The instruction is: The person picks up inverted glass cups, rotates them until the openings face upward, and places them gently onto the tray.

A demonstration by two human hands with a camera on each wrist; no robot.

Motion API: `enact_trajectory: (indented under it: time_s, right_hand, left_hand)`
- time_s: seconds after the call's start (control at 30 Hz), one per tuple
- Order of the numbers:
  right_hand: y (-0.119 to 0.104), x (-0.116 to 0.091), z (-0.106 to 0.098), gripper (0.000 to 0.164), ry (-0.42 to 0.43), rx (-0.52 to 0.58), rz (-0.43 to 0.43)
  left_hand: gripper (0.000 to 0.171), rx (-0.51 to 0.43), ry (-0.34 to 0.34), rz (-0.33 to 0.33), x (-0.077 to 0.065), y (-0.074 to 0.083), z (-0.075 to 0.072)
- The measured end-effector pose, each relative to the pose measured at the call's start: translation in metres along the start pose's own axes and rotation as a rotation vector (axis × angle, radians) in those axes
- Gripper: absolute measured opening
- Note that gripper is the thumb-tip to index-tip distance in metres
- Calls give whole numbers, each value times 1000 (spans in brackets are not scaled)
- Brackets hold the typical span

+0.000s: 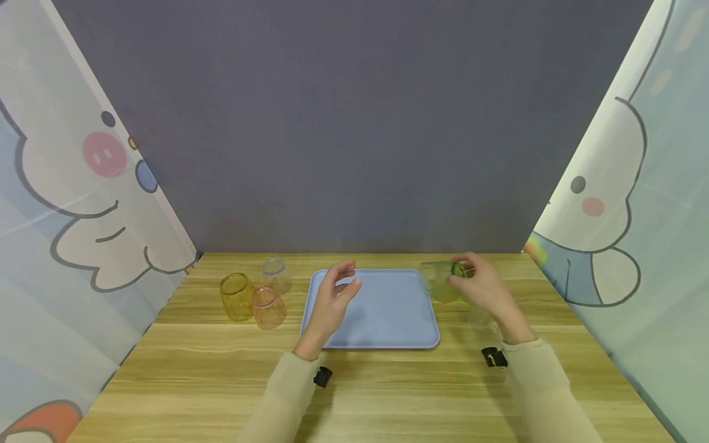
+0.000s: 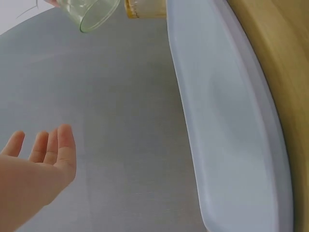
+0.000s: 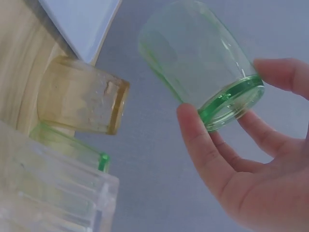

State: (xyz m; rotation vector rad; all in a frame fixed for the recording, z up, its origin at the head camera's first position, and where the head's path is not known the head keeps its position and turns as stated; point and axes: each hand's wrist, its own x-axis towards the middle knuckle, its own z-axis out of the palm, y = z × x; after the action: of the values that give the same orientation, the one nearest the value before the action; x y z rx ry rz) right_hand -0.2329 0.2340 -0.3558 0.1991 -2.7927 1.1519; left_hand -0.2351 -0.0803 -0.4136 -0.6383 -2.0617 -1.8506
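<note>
The right hand [image 1: 484,288] pinches a clear green glass [image 3: 200,58] by its thicker green end, probably the base, fingertips and thumb spread around it, and holds it tilted in the air near the right end of the tray [image 1: 382,307]. The left hand [image 1: 330,304], its fingers gently bent and the thumb apart, holds nothing. The glass looks stiff, fairly light, slick and perhaps breakable, so the thick end seems a sound place to grip, with light, even pressure and clearance from the amber glass [image 3: 77,96].
</note>
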Motion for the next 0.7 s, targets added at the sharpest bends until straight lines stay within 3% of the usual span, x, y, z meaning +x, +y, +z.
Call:
enact_trajectory:
  time_s: [0.7]
  right_hand:
    - [3, -2, 24, 57, -38, 486, 18]
  left_hand:
    - [49, -44, -47, 10, 3, 0, 8]
